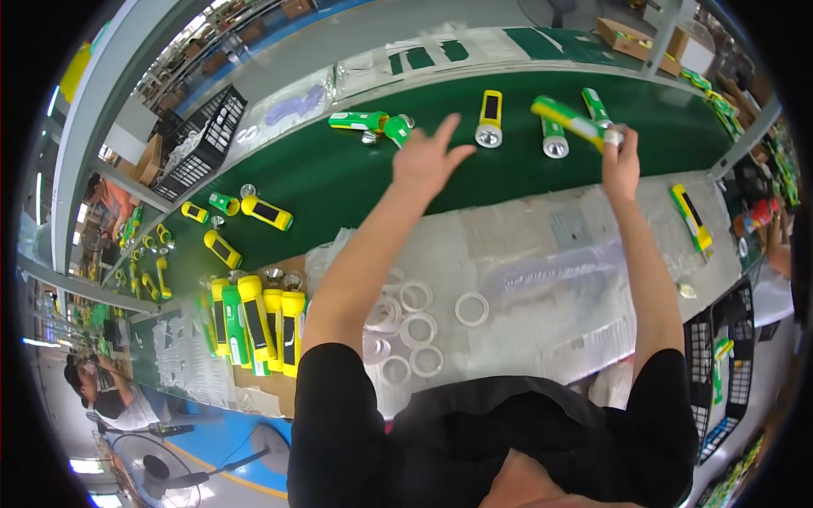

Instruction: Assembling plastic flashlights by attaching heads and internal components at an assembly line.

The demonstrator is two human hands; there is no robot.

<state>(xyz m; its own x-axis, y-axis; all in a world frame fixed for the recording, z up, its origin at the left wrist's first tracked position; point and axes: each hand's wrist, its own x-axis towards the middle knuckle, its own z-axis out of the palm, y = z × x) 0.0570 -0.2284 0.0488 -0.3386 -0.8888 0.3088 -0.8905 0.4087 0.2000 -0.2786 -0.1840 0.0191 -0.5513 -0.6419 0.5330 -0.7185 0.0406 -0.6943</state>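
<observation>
My right hand (622, 167) grips a green and yellow flashlight (566, 118) by its white-ringed end; the flashlight is tilted above the green belt, its other end pointing left and slightly blurred. Below and behind it lie two more green flashlights, one (553, 138) with its lens toward me and one (595, 107) farther right. My left hand (423, 165) is open over the belt, thumb and index finger stretched out. Just behind it are a green flashlight body (397, 129) and a green and yellow flashlight (356, 121); the hand partly hides the former. A yellow flashlight (489, 118) lies between my hands.
Several white rings (416, 329) lie on the plastic-covered worktop (542, 326) before me. Upright flashlights (256, 317) stand in a box at left; more lie on the belt (339, 190). A yellow flashlight (691, 217) rests at right. Black crates (207, 144) and metal posts flank the bench.
</observation>
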